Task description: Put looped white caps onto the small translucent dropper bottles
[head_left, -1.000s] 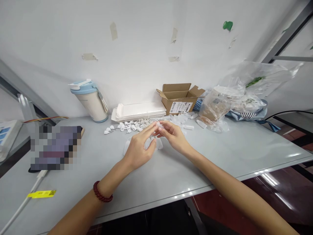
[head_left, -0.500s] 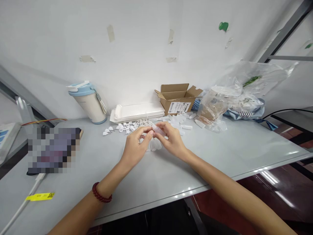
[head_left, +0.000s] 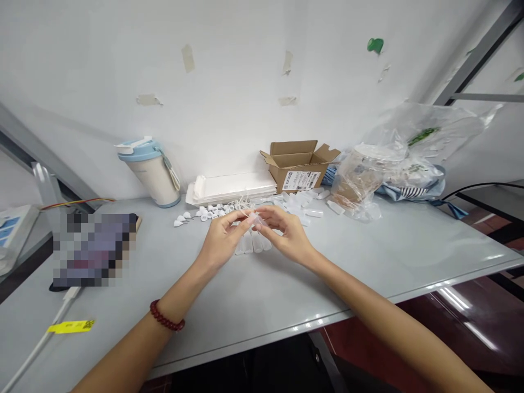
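Observation:
My left hand and my right hand meet above the grey table, fingers pinched together on a small clear plastic vial held between them. Just under my hands lies a short row of similar clear vials on the table. Behind them are scattered several small white caps, and to the right more loose vials. A red bead bracelet is on my left wrist.
At the back stand a blue-lidded tumbler, a stack of white trays, an open cardboard box and a clear plastic bag. A blurred-out object and a white cable with a yellow tag lie at left.
My hands stayed together on the vial, with the left fingers shifting up to pinch its end. The view shifted slightly.

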Demonstrator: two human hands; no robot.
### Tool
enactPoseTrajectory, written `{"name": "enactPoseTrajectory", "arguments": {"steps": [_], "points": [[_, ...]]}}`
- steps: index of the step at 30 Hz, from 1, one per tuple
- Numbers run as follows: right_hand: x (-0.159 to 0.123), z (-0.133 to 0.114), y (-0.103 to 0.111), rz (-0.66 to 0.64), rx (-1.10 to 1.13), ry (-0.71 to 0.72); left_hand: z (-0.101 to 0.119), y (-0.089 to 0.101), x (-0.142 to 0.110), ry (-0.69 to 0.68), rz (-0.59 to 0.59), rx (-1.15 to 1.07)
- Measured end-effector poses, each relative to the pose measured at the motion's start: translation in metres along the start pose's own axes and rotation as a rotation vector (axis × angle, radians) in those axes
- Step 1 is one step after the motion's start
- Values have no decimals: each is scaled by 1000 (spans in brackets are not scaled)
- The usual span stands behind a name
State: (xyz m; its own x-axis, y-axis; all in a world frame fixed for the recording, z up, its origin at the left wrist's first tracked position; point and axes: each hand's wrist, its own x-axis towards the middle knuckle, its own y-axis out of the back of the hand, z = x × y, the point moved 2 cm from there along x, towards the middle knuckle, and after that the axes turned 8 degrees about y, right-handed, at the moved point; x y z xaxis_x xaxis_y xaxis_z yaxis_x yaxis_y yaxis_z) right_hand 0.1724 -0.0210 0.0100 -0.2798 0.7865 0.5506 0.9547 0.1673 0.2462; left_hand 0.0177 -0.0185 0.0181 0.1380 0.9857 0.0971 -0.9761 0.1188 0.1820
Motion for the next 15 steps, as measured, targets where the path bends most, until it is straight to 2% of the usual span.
{"name": "enactPoseTrajectory", "arguments": {"steps": [3,5,7,9,12,15], "points": [[2,1,3,22,40,-66,-5,-1,1,20,43,16],[3,3,4,42,73,-131,-6,-1,1,-23,149,121],[4,6,5,70,113,-199,-4,-1,-2,-167,290,302],[4,8,6,105,151,-243,0,-3,-5,-382,350,489],[5,9,7,137,220,-272,2,-9,-9,-626,249,690],[6,11,7,138,276,-300,-2,-13,-7,-673,175,802]]}}
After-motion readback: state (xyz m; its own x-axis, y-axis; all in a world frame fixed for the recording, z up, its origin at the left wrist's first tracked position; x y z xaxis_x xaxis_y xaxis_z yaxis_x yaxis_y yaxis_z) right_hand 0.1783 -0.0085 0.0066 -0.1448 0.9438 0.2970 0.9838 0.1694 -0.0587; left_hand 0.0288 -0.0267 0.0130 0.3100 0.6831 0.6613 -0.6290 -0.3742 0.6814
